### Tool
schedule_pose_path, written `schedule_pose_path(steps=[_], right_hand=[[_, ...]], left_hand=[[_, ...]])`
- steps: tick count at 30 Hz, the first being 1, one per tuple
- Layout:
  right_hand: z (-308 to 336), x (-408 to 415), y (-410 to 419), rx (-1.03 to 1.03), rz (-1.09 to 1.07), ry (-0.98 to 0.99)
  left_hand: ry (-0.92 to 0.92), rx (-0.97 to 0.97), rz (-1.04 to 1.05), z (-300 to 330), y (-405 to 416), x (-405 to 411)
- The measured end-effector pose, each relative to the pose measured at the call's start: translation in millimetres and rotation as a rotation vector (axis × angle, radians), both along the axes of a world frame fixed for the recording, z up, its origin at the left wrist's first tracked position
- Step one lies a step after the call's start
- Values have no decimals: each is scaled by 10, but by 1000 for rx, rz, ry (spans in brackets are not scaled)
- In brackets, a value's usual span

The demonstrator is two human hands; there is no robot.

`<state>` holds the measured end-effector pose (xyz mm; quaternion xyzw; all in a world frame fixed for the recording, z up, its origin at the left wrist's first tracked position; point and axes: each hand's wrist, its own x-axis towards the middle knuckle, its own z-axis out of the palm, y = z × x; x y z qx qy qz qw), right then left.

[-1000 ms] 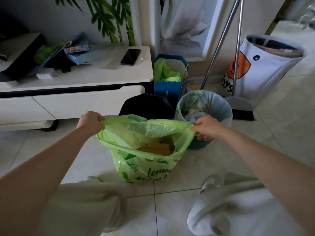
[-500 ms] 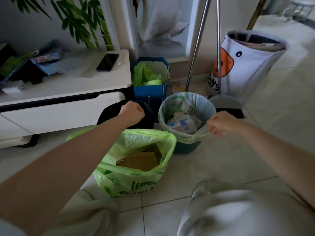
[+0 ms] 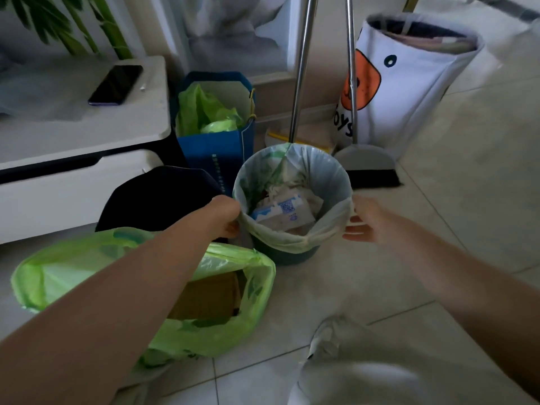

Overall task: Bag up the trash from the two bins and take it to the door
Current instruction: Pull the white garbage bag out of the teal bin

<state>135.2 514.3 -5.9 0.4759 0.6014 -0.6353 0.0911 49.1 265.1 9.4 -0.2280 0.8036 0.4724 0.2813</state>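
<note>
phone (image 3: 116, 84) lies flat on white cabinet (image 3: 87, 133) | blue paper bag (image 3: 216, 147) with green plastic inside stands beside cabinet | broom (image 3: 369, 168) and second metal pole (image 3: 301, 71) lean at wall | white toy basket (image 3: 409, 83) with orange patch stands right of broom | plant leaves (image 3: 67, 21) top left
</note>
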Motion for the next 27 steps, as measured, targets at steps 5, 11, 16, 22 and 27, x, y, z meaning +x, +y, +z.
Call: schedule_pose_path(steps=[5, 11, 16, 22, 27], right_hand=[[-61, -182, 59, -37, -5, -36], [25, -424, 151, 241, -22, 1], [92, -503, 231, 418, 15, 151], [371, -391, 176, 452, 128, 472], [355, -87, 321, 665, 173, 479]], left_hand=[[19, 83, 12, -10, 77, -35], [39, 44, 51, 72, 28, -190], [203, -46, 57, 173, 79, -313], [534, -106, -35, 334, 82, -323], [639, -95, -20, 397, -219, -233]])
